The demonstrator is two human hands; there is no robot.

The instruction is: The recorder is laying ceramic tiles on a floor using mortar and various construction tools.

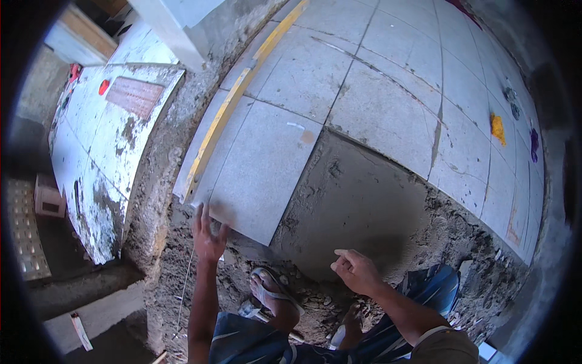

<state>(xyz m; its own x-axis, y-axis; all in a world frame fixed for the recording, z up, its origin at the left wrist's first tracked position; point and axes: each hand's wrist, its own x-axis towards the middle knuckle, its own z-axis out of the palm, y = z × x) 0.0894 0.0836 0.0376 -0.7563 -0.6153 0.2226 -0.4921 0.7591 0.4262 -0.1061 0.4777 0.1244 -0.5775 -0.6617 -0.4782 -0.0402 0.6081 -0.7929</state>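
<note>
My left hand (210,239) has its fingers apart at the near edge of a pale grey floor tile (260,164), close to the lower end of a long yellow straightedge (218,127) lying across the tiles. Whether its fingertips touch the tile cannot be made out. My right hand (356,270) hovers over a smoothed patch of wet grey mortar (357,200), index finger pointing left and the other fingers curled. Its palm is hidden, so anything inside is not visible. Beside that tile, the mortar fills a gap bounded by laid tiles on its far side.
Rough mortar and rubble (473,242) border the tiles near my sandalled foot (276,291). A grey tool (251,311) lies beside it. A yellow cloth-like item (498,129) rests on the right-hand tiles. Left, beyond a rough ledge (151,176), is another tiled floor with a reddish-brown board (134,96).
</note>
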